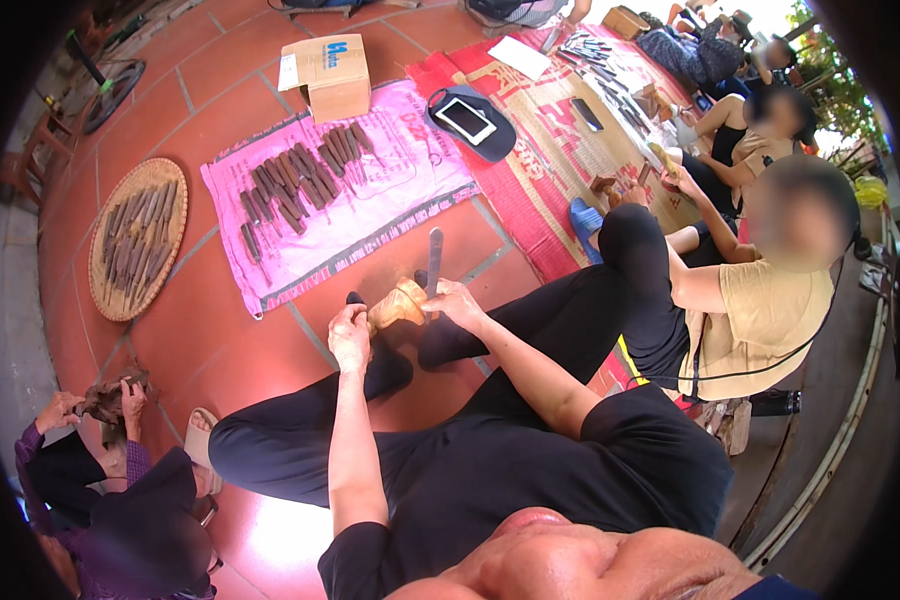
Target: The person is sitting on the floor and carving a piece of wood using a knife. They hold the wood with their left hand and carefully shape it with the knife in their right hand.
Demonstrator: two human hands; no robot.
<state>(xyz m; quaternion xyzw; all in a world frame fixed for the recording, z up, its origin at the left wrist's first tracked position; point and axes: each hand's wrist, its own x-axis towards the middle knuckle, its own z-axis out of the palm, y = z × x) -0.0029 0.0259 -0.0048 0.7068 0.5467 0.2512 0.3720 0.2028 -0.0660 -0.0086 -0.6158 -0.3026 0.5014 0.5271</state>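
In front of my crossed legs, my left hand (350, 338) is closed on the left end of a tan, curled piece (398, 304), whose kind I cannot make out. My right hand (455, 303) is at the other end of this piece, its fingers closed around a knife (435, 255). The flat metal blade points up and away from me, its rounded tip uppermost. Both hands are close together above the tiled floor, near my dark-covered feet. Fingers hide part of the tan piece and the knife's lower end.
Ahead lies a pink sack (410, 150) bearing many dark brown rolls (295, 180). A round woven tray (178, 235) of similar rolls is at left. Behind stand a cardboard box (338, 92) and a cap with a phone (467, 118). Co-workers sit close at right and lower left.
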